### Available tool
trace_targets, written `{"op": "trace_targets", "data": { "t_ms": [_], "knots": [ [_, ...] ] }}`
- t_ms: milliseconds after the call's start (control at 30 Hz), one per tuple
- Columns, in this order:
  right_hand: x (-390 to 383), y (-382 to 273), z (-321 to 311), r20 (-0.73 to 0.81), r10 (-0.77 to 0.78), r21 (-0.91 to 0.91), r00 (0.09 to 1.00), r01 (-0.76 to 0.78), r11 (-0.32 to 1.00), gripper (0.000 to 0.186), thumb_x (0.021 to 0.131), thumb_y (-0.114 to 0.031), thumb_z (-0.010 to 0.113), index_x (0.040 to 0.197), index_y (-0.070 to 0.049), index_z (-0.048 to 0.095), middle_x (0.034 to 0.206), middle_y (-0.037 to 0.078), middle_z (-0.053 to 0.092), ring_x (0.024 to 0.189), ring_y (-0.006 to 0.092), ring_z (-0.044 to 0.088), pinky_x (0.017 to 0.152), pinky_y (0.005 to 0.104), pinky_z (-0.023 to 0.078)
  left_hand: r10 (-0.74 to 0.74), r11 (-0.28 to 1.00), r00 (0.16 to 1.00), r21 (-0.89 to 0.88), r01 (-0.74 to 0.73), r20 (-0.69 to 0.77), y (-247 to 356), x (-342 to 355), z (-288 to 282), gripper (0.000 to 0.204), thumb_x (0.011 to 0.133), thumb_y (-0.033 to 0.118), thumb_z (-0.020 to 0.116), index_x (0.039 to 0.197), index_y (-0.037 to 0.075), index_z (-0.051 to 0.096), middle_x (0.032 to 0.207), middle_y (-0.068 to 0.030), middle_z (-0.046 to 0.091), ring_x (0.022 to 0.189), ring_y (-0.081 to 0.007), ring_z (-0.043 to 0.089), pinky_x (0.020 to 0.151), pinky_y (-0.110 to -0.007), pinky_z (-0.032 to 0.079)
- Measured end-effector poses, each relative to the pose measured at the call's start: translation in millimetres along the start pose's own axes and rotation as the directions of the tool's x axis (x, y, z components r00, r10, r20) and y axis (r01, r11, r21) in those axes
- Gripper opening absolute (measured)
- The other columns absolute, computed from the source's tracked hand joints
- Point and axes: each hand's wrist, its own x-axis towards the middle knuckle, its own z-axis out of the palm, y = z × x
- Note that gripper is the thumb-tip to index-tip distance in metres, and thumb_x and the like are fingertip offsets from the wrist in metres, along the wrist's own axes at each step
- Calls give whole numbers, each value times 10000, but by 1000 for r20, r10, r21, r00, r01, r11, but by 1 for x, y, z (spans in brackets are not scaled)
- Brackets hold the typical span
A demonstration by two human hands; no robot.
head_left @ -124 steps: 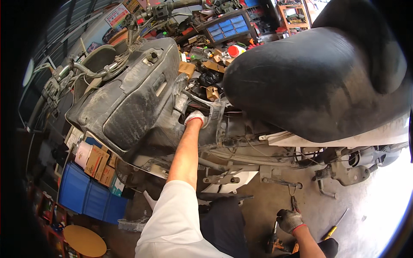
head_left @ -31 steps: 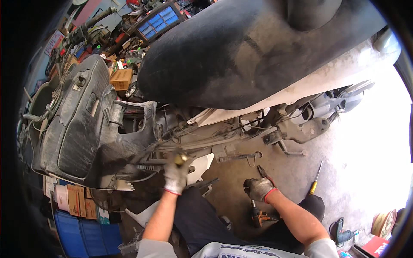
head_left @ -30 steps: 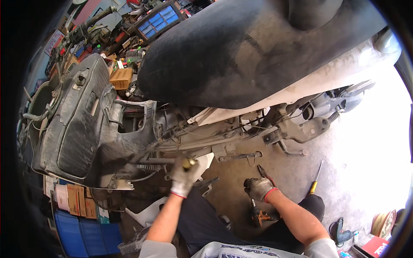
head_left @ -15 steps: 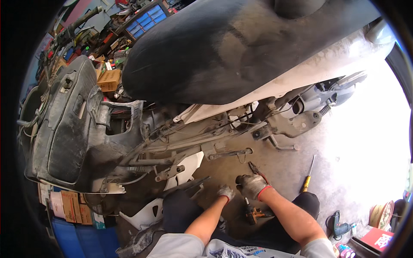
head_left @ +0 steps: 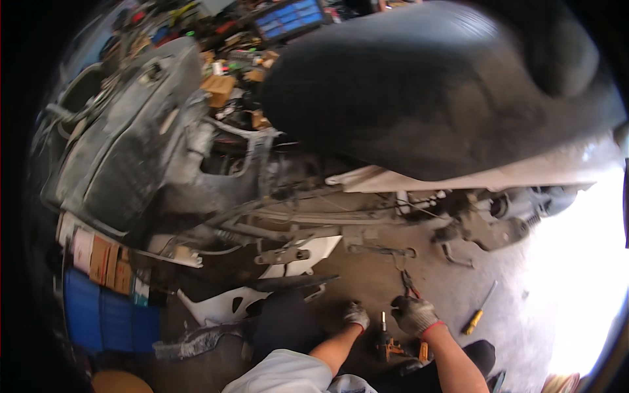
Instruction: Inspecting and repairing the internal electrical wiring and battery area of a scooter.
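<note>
My right hand (head_left: 414,317), in a grey knit glove with a red cuff, hovers low over the floor. Its fingers are curled round, and what lies in them is hidden. Right beside its fingertips are pliers with red handles (head_left: 409,283). My left hand (head_left: 356,315), gloved too, is a short way to the left with fingers bent inward; blur hides anything inside. Between my forearms an orange and black cordless driver (head_left: 388,347) stands with its bit pointing away from me. Ahead is a partly stripped scooter, its frame (head_left: 308,215) bare beneath a black seat (head_left: 393,98).
A yellow-handled screwdriver (head_left: 474,321) lies on the floor at the right. White body panels (head_left: 216,304) lie by my left knee. Cardboard boxes (head_left: 111,265) sit on a blue container (head_left: 98,311) at far left. The scooter's dusty front shield (head_left: 124,177) rises at left.
The view has swung left and tilted, so the scooter sits farther right in it. Both hands stay low near the floor, the right one still beside the pliers.
</note>
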Motion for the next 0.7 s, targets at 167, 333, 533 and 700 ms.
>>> {"op": "trace_targets", "data": {
  "t_ms": [167,333,533,700],
  "knots": [
    [6,7,2,28,124,-22,992,-123,992,313,867,-336,546,1114,-166,637,1051,134,668,982,330,635,857,427,497,71,996,991,62,-64,-114,18,-28,-53,372,762,182,600,1117,69,602,1149,-206,584,1053,-349,590,911,-409,481],
    [16,9,8,11,15,-23,1000,-15,1000,306,874,-332,521,1073,-149,662,1058,128,668,1002,319,628,871,420,492,260,944,934,-140,-300,-247,1,-41,-141,290,838,228,532,1093,113,607,1097,-220,590,1026,-357,585,870,-440,479],
    [28,26,19,108,61,-58,992,-55,997,333,867,-375,524,1094,-167,652,1085,119,666,1029,323,621,893,420,485,265,803,510,-105,-586,-818,-27,-63,-348,247,908,261,523,932,22,580,820,-201,610,759,-350,619,658,-456,494],
    [29,15,16,154,67,-99,986,-52,994,363,877,-398,504,1110,-161,651,1103,129,657,1045,322,611,891,418,485,42,934,378,-98,-344,-925,-80,-27,-509,140,867,123,522,968,34,559,948,-195,575,953,-358,579,820,-480,460]
  ]
}}
